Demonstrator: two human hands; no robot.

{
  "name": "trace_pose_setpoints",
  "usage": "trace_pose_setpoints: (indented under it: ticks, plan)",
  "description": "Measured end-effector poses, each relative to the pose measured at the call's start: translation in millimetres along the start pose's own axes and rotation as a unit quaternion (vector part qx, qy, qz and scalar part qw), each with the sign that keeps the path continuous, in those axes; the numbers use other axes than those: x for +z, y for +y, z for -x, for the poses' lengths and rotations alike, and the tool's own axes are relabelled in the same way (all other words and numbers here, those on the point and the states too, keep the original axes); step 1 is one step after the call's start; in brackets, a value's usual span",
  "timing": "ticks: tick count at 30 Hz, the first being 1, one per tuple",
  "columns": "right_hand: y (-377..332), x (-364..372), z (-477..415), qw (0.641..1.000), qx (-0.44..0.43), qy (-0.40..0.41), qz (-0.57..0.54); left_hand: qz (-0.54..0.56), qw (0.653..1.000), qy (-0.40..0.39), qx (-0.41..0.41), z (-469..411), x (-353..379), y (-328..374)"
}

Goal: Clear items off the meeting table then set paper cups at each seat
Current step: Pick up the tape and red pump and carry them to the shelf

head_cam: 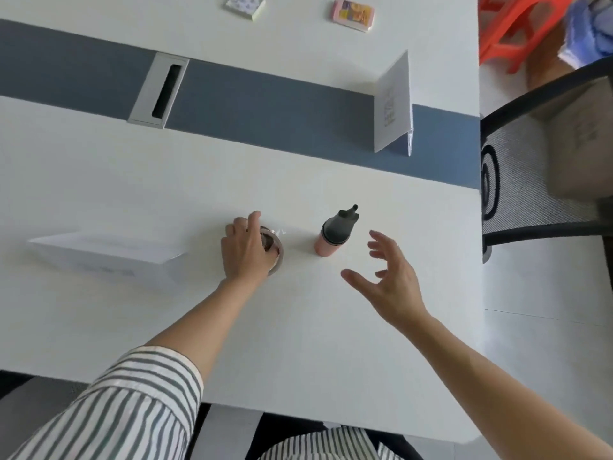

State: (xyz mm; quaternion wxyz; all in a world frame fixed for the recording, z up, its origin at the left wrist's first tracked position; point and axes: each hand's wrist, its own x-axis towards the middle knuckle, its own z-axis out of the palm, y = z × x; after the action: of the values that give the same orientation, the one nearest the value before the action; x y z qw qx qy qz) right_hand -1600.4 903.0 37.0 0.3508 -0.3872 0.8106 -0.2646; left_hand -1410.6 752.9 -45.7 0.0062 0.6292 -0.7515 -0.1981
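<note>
On the white meeting table (298, 327) lies a roll of clear tape (277, 249), and my left hand (247, 249) is closed over its top. A pink bottle (333, 235) with a dark spout lid stands upright just right of the tape. My right hand (386, 277) hovers to the right of the bottle with fingers spread and nothing in it. Further back lie a pad of sticky notes (246, 5) and a small pink case (353, 13). No paper cups are in view.
A white folded sign (394, 104) stands on the blue centre strip (265, 104), beside a grey cable hatch (159, 91). Another white folded card (109, 254) lies at the left. A black mesh chair (537, 180) stands at the table's right end, an orange stool (517, 31) behind it.
</note>
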Motion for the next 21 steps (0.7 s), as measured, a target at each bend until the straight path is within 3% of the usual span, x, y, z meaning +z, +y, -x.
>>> trace_pose_setpoints:
  ticks: [7,13,18,21]
  plan:
    - [3.1,43.4,-52.5,0.998,-0.054,-0.014,0.004,-0.024,0.999,0.003,0.023,5.3,3.1,-0.7]
    - [-8.1,54.7,-67.5,1.000,0.008,-0.013,-0.019,0.002,0.999,-0.034,-0.009,7.3,-9.3,-0.4]
    - [-18.3,31.1,-54.1,0.996,0.033,0.008,-0.079,0.110,0.988,-0.080,-0.075,20.4,-29.8,-2.2]
    - [-22.6,11.5,-31.4,0.990,0.036,-0.014,-0.133,0.239,0.958,-0.114,-0.113,42.8,-50.8,3.3]
